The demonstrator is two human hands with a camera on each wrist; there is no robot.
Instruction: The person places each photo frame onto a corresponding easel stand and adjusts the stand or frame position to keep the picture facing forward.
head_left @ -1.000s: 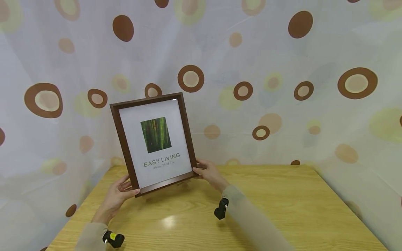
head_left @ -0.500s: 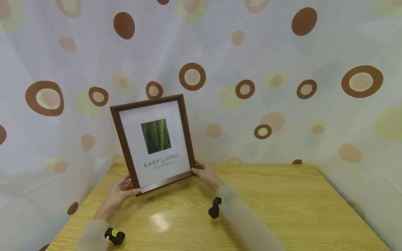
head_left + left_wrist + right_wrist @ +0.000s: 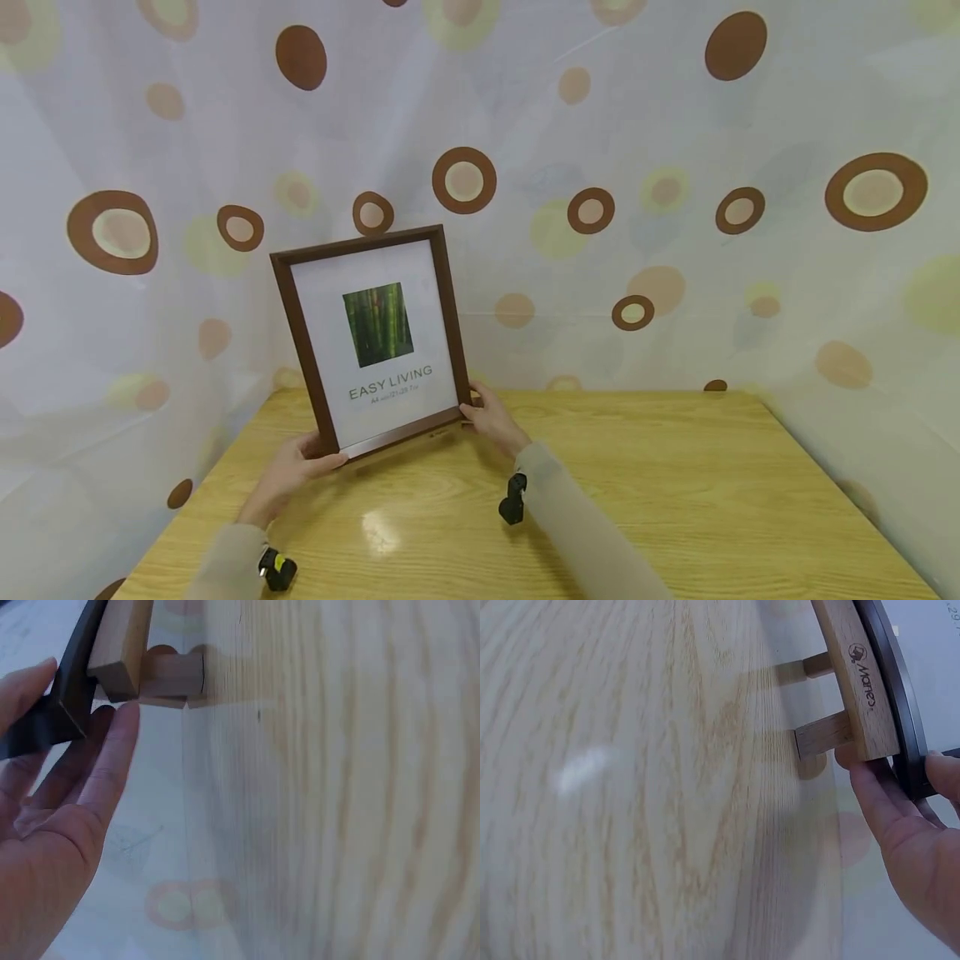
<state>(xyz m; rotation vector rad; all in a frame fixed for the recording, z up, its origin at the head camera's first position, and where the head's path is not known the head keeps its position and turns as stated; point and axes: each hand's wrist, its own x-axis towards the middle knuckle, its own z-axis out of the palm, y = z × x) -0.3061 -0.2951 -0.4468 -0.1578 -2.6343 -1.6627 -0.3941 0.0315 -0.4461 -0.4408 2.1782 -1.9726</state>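
Observation:
A dark brown picture frame stands upright, slightly slanted, left of centre in the head view. Its white sheet bears a green bamboo picture and the words EASY LIVING. My left hand holds the lower left corner, thumb in front and fingers behind. At the lower right corner, my right hand grips the frame in the same way. Beneath and behind the frame is a light wooden stand with short feet, printed lettering on its front bar. The left wrist view shows the stand's other end near my fingertips.
A light wood-grain table extends to the right and in front of the frame. Behind it hangs a pale curtain with brown and yellow circles. Small black wrist devices sit on both sleeves.
The frame looks almost unchanged, with a slight shift in the view. My left hand has shifted slightly at its corner, its fingers now less visible. My right forearm has moved a little left.

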